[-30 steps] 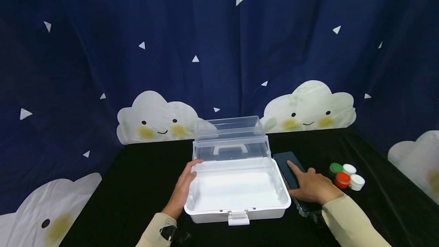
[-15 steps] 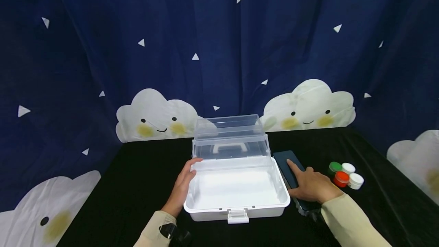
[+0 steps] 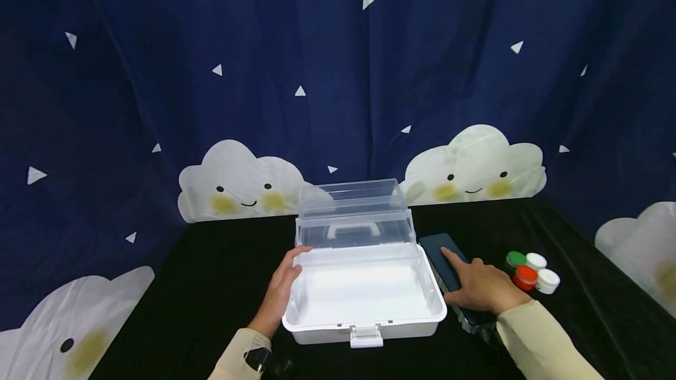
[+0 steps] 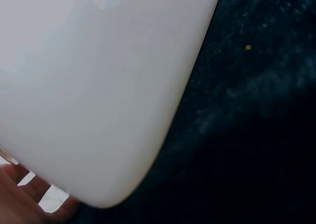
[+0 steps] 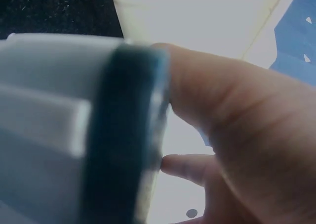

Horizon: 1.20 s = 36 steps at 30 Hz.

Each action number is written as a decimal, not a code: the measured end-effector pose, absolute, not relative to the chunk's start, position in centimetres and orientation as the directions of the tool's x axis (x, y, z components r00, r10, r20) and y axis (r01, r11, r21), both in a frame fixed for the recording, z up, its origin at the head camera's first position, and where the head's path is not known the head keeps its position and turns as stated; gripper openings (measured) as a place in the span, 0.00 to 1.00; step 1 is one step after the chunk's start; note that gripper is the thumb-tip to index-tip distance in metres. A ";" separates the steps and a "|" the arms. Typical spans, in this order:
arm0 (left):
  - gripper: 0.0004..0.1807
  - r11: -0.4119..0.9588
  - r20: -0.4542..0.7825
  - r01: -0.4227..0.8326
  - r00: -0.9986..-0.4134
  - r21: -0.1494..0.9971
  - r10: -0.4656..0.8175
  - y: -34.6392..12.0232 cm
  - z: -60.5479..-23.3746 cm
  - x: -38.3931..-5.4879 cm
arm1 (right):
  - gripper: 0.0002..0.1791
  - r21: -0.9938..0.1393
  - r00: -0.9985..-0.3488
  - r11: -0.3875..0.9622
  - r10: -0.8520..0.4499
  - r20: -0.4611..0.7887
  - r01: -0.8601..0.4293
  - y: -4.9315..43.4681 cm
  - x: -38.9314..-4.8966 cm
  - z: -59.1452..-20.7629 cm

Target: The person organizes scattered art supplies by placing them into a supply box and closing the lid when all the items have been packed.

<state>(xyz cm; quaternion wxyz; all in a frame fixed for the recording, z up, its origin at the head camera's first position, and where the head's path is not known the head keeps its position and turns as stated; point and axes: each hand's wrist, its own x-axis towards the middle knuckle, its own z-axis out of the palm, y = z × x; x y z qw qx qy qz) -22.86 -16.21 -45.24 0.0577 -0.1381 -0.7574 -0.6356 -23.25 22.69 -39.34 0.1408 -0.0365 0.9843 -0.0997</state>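
In the head view, a white plastic box (image 3: pixel 364 292) stands with its clear lid (image 3: pixel 355 213) raised at the back. My left hand (image 3: pixel 277 292) holds its left rim, a finger bent round the back corner. The left wrist view shows the box's outer wall (image 4: pixel 108 90) with fingers (image 4: pixel 37 187) at its edge. To the right lies a long case with a dark blue top (image 3: pixel 443 254) and translucent sides. My right hand (image 3: pixel 483 287) rests across it, thumb and forefinger spread. In the right wrist view, the thumb (image 5: pixel 192 83) and a finger meet the blue lid (image 5: pixel 121 135).
Several small jars cluster right of my right hand, among them one with a green lid (image 3: pixel 516 258) and one with a red lid (image 3: pixel 525 277). Black cloth (image 3: pixel 211 286) covers the table. A navy curtain (image 3: pixel 338 75) with clouds hangs behind it.
The head view shifts slightly up, then back. Both hands, the box and the case keep their places relative to one another.
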 end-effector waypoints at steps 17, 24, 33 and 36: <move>0.20 0.142 0.286 0.305 -0.948 0.942 0.142 -16.2 -45.4 -23.0 | 0.52 -0.239 -0.992 0.968 -0.097 -0.080 -0.075 23.2 -23.2 -38.6; 0.20 0.149 0.285 0.304 -0.949 0.941 0.139 -16.2 -45.3 -22.9 | 0.50 -0.280 -0.998 0.958 -0.068 0.000 -0.065 23.2 -23.1 -37.9; 0.19 0.151 0.275 0.295 -0.951 0.944 0.140 -16.1 -45.4 -22.9 | 0.46 -0.244 -0.991 0.966 -0.058 0.120 -0.086 23.5 -23.1 -37.0; 0.20 0.147 0.284 0.304 -0.948 0.941 0.144 -16.2 -45.3 -22.9 | 0.44 -0.244 -0.983 0.964 -0.059 0.176 -0.102 23.6 -23.0 -36.7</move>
